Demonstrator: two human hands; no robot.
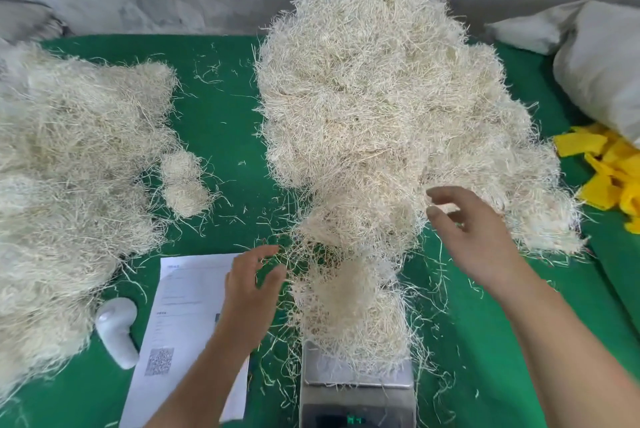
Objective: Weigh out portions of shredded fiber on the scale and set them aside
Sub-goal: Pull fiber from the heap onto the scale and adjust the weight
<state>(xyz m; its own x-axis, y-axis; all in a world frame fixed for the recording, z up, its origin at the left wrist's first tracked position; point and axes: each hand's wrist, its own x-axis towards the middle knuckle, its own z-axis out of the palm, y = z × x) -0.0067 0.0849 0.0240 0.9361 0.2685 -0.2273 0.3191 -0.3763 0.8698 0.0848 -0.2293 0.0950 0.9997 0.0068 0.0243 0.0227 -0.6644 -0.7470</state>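
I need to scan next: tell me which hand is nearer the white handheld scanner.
Left. The left hand hovers over the paper's right edge, right of the white handheld scanner. The right hand is far across, beyond the scale.

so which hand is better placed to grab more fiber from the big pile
Right, probably. The right hand hovers open at the near edge of the big pile, while the left hand is by the paper, beside the scale.
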